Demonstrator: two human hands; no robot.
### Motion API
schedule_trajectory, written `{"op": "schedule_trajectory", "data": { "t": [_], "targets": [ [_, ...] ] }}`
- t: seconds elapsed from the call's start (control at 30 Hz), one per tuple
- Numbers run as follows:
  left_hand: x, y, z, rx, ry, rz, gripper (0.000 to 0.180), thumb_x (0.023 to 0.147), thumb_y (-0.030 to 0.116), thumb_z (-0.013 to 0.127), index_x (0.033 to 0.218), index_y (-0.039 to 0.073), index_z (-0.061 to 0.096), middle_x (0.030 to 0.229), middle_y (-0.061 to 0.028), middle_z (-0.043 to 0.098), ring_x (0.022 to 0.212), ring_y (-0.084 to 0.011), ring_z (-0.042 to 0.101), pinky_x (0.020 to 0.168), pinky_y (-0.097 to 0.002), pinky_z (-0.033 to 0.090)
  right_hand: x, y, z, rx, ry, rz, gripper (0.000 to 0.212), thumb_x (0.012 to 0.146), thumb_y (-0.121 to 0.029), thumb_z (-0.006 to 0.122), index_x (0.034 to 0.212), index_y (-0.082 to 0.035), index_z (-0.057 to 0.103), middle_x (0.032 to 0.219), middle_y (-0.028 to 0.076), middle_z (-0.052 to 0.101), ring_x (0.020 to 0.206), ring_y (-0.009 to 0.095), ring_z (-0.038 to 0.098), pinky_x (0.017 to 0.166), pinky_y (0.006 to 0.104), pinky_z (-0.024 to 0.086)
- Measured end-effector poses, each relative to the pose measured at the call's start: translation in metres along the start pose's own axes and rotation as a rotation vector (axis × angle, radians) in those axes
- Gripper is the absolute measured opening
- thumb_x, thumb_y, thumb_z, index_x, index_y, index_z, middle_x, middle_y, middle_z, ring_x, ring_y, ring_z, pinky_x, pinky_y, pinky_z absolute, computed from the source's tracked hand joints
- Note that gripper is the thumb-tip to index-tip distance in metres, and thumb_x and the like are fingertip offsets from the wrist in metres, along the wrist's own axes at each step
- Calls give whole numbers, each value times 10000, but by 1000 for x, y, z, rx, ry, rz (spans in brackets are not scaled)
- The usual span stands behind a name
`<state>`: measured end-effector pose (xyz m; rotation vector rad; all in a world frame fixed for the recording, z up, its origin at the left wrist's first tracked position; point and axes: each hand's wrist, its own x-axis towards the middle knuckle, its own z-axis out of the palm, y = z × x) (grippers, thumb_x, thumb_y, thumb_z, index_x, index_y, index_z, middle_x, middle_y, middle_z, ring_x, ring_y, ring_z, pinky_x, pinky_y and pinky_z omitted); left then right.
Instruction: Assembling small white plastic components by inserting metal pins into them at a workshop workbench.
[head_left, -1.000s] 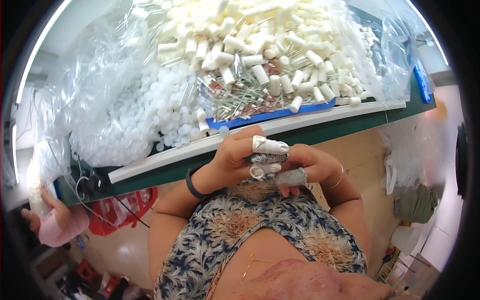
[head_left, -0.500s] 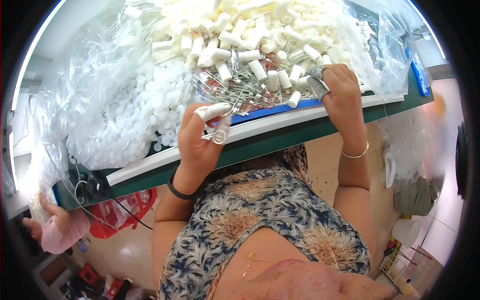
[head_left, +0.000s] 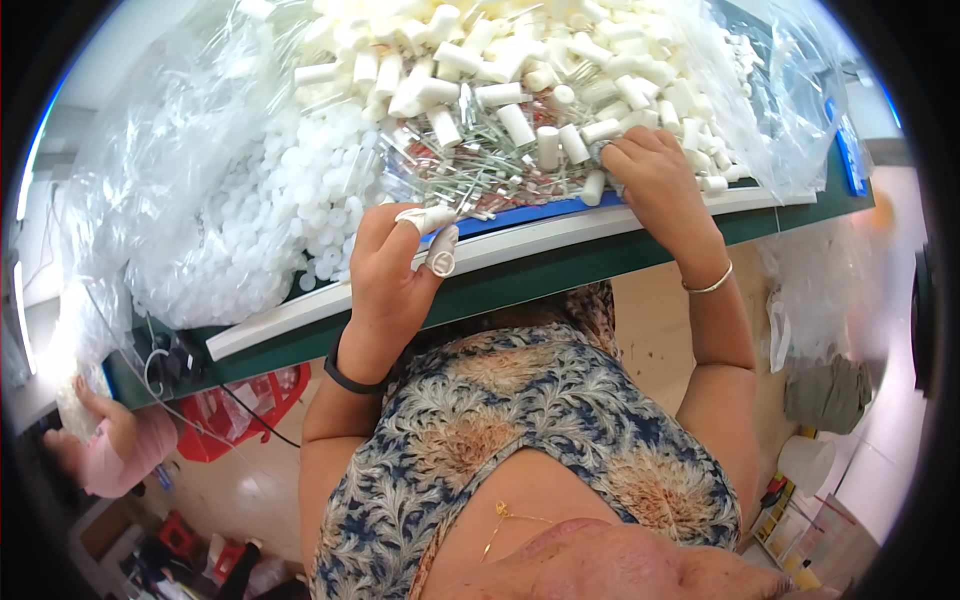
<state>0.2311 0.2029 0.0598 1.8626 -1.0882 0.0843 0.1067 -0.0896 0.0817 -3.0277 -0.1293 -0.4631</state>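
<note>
My left hand (head_left: 385,270) is just above the table's front edge, with white covers on thumb and index finger. Those two fingers are bent toward each other in a pinch; whatever lies between their tips is too small to make out. My right hand (head_left: 655,185) reaches to the near right side of a heap of white cylinders (head_left: 515,125). Its fingers curl in, grey wraps on the tips, beside an upright white cylinder (head_left: 593,187). What they grip is hidden. Between the hands lies a pile of thin metal pins (head_left: 470,175) with red bits.
Clear plastic bags (head_left: 190,180) and small translucent white discs (head_left: 310,190) spread on the left. A white strip (head_left: 530,233) runs along the green table's (head_left: 500,278) front edge, with a blue edge behind it. Another person (head_left: 125,445) in pink sits at far left, near a red basket (head_left: 240,410).
My right hand has moved slightly left and farther into the cylinders, its fingers curling in. My left hand has shifted a little to the left. The whole view has tilted slightly.
</note>
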Motion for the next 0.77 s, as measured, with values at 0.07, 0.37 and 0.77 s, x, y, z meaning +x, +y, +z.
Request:
{"op": "schedule_trajectory", "data": {
  "t": [0.07, 0.37, 0.77],
  "targets": [
    [0, -3, -2, 25, 3, 6, 236, 791, 28, 760, 1017, 18, 693, 968, -134, 635, 899, -302, 589, 774, -364, 476, 0, 1, 5, -35, 15, -6, 182, 683, 80, 589, 820, -30, 541, 849, 97, 598, 918, 282, 572, 839, 395, 446],
    [10, 8, -1, 355, -106, 28, 239, 811, 150, 773, 1004, 33, 695, 935, -115, 617, 900, -297, 563, 815, -400, 432, -9, 21, 18, 172, 94, 146, 231, 646, 157, 510, 833, 22, 526, 932, 163, 619, 920, 381, 557, 817, 433, 463],
    [20, 11, -4, 440, -102, -58, 259, 756, 55, 727, 1008, 80, 668, 1128, -112, 609, 1062, -307, 547, 906, -428, 387, -3, 1, 28, 642, 392, 318, 387, 832, 131, 555, 1185, 10, 658, 1147, 159, 681, 1007, 261, 672, 868, 315, 530]
  ]
}}
